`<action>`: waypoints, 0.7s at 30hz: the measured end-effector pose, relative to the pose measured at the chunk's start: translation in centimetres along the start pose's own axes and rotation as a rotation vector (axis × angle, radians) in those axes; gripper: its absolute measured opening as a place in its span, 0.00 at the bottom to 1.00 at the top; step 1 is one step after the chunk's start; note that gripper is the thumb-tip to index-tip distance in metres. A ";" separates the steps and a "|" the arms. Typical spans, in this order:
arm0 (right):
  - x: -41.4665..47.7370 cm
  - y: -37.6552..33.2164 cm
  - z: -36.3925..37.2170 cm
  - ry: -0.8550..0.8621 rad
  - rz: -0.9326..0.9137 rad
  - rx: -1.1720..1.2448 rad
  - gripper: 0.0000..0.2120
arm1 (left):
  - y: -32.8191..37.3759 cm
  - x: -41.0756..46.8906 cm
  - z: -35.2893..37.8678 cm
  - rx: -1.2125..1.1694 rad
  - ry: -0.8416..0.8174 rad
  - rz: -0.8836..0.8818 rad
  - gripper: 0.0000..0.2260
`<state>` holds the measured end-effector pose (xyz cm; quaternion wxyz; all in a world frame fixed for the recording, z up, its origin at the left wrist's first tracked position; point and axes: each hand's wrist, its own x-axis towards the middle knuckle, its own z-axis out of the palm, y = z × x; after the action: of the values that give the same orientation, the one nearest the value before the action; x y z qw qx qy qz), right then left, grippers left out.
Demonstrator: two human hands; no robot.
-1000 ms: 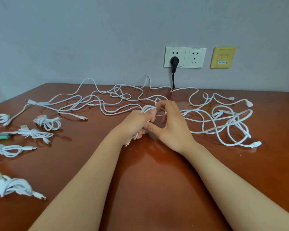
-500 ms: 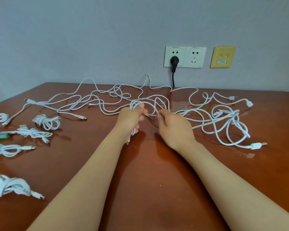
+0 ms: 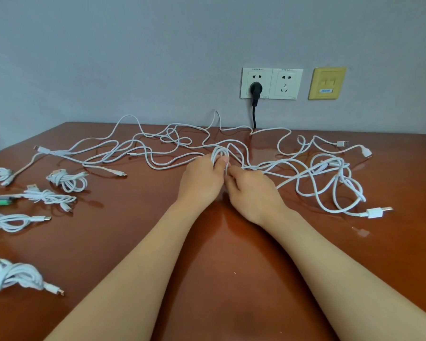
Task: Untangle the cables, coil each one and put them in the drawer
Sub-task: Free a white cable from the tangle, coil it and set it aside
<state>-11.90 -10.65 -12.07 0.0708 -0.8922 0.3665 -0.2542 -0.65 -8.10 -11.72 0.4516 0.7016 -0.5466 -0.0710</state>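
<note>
**A:** What lay at the left edge of the table (image 3: 207,279)?

**B:** Five finished bundles (image 3: 67,181), each wrapped on itself. They sat apart from the loose mess, probably so they would not snag again. No drawer was in view.

**A:** And beyond them?

**B:** The tangle (image 3: 138,150) of white cables ran across the far half of the table, its loops crossing one another.

**A:** The hands?

**B:** The left hand (image 3: 202,179) had its fingers curled round a small coil (image 3: 220,153), whose loops stood up above the knuckles. I judged that this hand served as the spool. The right hand (image 3: 252,190) was just beside it. It pinched the strand (image 3: 226,168) between thumb and fingertips where the strand left the coil, likely to feed the next turn.

**A:** Where did that strand go?

**B:** Rightward from the pinch, into the knotted loops (image 3: 330,178) near the USB plug (image 3: 376,213). That knot looked likely to catch before the cable came free.
</note>
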 end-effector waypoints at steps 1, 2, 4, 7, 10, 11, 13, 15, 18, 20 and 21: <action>0.0 0.0 0.0 -0.005 -0.006 -0.003 0.11 | 0.0 0.0 0.0 0.040 0.005 0.012 0.14; 0.0 0.0 -0.1 -0.009 -0.010 -0.006 0.11 | 0.0 -0.1 0.1 0.081 0.013 0.021 0.13; 0.0 -0.1 -0.1 -0.013 -0.016 -0.015 0.12 | 0.1 -0.1 0.2 0.151 0.019 0.020 0.15; 0.0 -0.1 0.0 -0.055 -0.037 -0.057 0.11 | 0.1 0.0 0.2 0.153 0.027 -0.030 0.16; -0.1 -0.4 0.2 -0.090 -0.078 -0.111 0.11 | -0.8 0.7 0.1 0.013 0.039 -0.144 0.16; -0.1 -0.5 0.2 -0.088 -0.088 -0.118 0.11 | -1.1 0.8 0.1 -0.049 0.036 -0.179 0.16; -0.1 -0.5 0.2 -0.080 -0.105 -0.130 0.11 | -1.5 1.0 0.1 -0.159 0.018 -0.220 0.16; -0.1 -0.5 0.3 -0.062 -0.123 -0.141 0.11 | -1.5 1.0 0.1 -0.289 0.005 -0.259 0.15; 0.0 -0.4 0.4 -0.034 -0.148 -0.171 0.12 | -0.8 0.9 -0.1 -0.571 -0.006 -0.375 0.15; 0.0 -0.4 0.5 -0.019 -0.161 -0.188 0.13 | -0.5 0.9 -0.3 -0.768 -0.007 -0.454 0.12; 0.0 -0.5 0.5 -0.019 -0.162 -0.196 0.14 | -0.5 1.1 -0.5 -0.855 0.006 -0.489 0.12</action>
<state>-11.35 -10.35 -12.37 -0.0340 -0.9238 0.3158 -0.2137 0.44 -8.75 -11.34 0.6708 0.5613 -0.2864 -0.3910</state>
